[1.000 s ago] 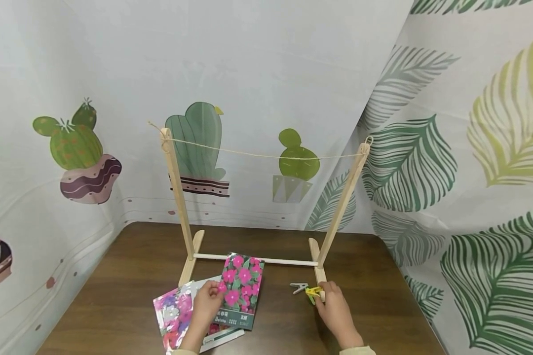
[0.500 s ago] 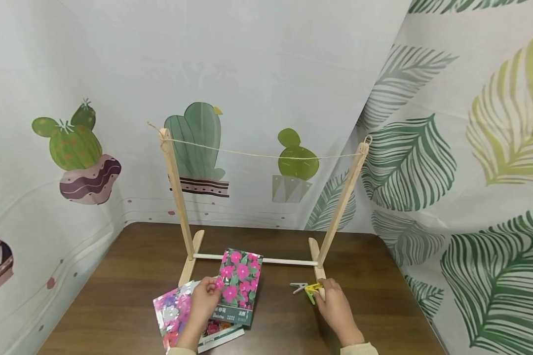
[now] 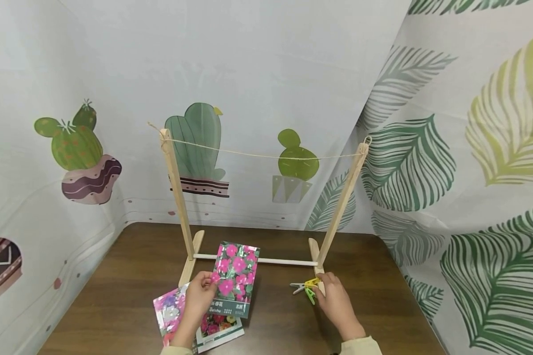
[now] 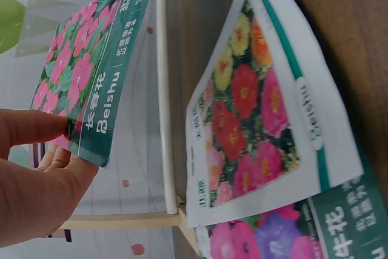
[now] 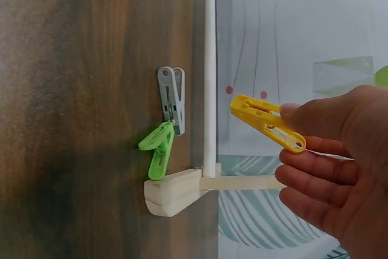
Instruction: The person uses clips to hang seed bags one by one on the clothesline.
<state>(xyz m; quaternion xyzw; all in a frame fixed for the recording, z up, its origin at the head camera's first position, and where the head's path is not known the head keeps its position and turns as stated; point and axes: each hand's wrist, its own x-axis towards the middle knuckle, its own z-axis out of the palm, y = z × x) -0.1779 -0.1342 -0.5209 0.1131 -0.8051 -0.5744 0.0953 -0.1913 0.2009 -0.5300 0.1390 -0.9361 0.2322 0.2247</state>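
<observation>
My left hand [image 3: 200,295] pinches a seed packet [image 3: 235,276] with pink flowers by its left edge, thumb in front. In the left wrist view that packet [image 4: 91,59] is raised and tilted above the others. My right hand [image 3: 336,301] pinches a yellow clothespin [image 5: 267,124] between thumb and fingers, lifted off the tabletop in the right wrist view. Near it lie a grey clothespin [image 5: 172,98] and a green clothespin [image 5: 159,151], touching each other. Two more seed packets lie under my left arm: a white-bordered one [image 4: 254,113] over one with purple and pink flowers [image 3: 171,313].
A wooden stand with a left post [image 3: 177,197] and right post [image 3: 343,204] rises from the brown table [image 3: 275,325]. A thin string [image 3: 257,156] spans the post tops; a white rod [image 3: 288,262] joins the feet. Printed curtains [image 3: 257,64] hang behind.
The pink-flower packet has risen and moved slightly left and away in my left hand. My right hand has lifted the yellow clothespin off the other clothespins.
</observation>
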